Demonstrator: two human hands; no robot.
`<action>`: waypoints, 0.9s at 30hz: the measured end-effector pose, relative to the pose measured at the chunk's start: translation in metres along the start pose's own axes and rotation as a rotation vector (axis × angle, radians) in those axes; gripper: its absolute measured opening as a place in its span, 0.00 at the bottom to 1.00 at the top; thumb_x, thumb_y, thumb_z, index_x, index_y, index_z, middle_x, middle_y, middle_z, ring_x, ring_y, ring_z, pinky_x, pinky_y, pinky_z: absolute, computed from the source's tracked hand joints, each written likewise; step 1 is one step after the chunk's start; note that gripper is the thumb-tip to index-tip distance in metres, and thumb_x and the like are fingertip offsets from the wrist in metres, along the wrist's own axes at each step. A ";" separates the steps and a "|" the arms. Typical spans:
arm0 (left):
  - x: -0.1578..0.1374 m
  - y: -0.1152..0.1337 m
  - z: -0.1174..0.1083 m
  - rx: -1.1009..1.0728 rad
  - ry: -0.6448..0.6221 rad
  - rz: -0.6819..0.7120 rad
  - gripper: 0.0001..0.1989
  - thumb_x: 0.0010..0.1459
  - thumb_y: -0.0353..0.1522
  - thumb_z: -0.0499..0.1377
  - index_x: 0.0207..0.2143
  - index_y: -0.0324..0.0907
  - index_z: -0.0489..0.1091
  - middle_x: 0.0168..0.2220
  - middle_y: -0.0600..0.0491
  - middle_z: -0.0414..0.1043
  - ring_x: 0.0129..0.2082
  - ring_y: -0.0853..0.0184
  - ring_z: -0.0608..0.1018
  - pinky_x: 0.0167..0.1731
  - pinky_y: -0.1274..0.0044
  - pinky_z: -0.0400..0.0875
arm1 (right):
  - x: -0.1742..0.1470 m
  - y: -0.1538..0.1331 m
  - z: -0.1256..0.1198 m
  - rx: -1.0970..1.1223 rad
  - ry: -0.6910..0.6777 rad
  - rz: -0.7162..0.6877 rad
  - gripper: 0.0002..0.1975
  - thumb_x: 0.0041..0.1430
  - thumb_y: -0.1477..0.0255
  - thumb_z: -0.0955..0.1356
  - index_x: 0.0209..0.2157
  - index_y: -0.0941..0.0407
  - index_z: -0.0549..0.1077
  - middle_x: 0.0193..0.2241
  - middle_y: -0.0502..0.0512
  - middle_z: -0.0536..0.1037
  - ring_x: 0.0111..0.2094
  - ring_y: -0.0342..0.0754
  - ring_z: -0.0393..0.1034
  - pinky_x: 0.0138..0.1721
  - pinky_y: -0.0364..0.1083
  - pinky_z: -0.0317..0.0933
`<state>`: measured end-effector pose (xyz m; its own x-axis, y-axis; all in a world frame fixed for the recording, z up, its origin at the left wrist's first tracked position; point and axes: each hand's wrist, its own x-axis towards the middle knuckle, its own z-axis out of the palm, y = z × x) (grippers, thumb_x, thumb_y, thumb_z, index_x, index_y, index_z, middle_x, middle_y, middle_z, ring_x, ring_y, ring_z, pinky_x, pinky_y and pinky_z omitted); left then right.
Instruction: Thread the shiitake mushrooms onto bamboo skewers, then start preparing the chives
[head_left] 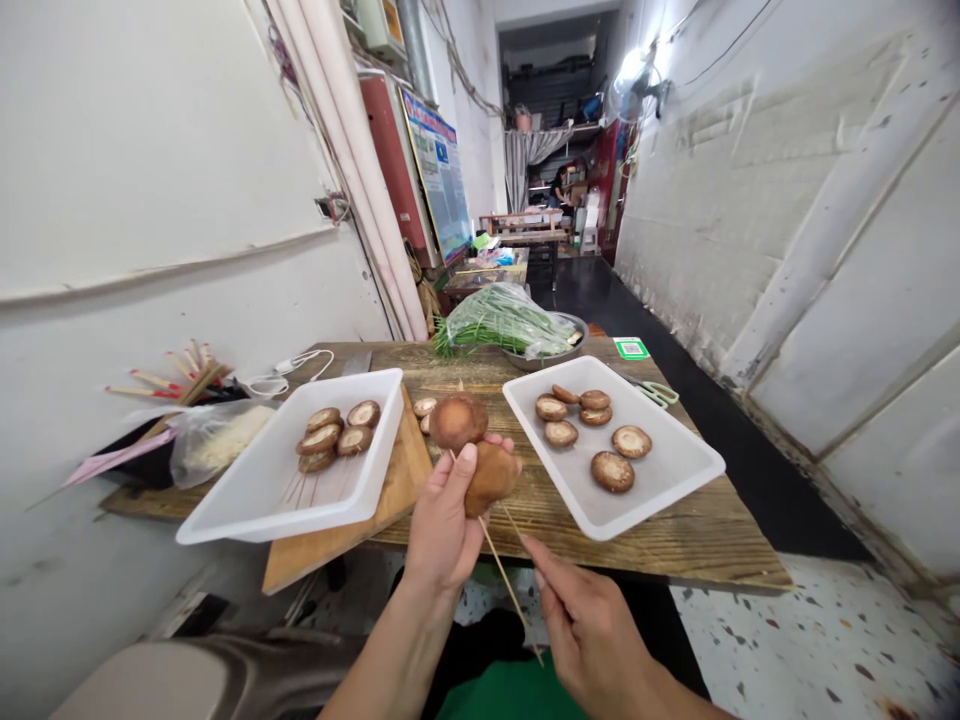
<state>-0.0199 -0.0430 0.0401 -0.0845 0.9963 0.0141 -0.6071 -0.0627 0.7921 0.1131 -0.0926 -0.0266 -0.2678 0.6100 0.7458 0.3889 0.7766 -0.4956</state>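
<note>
At lower centre right, my right hand (592, 620) is pinching a thin stick (514, 525) at its fingertips. Mid-frame, my left hand (446, 515) is clamping a brown mushroom cap (492, 480), a second cap (457, 420) sitting just above my thumb and a skewer (511, 592) slanting down. A white tray (277, 528) of mushrooms (319, 438) is resting on a board (412, 480) at centre left, another tray (577, 490) on the desk (720, 545) at centre right; farther off, bagged greens (502, 318) are lying over a metal bowl (532, 361).

Got two shiitake (491, 480) at the left hand (442, 520), two more peeking out past it, two skewers (512, 592) near the right hand (596, 625), two white trays (660, 487): five shiitake left of the hands, seven right.
</note>
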 end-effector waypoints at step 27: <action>0.024 0.011 -0.009 -0.203 -0.100 -0.122 0.21 0.55 0.44 0.54 0.45 0.39 0.69 0.42 0.44 0.74 0.45 0.57 0.74 0.43 0.65 0.70 | -0.001 0.001 -0.008 -0.001 0.052 -0.102 0.29 0.55 0.86 0.58 0.59 0.58 0.56 0.43 0.63 0.76 0.41 0.49 0.73 0.41 0.45 0.70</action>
<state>-0.0353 -0.0207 0.0434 0.0710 0.9975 -0.0058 -0.7554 0.0576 0.6527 0.1207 -0.0932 -0.0244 -0.2604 0.5185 0.8144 0.3627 0.8343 -0.4152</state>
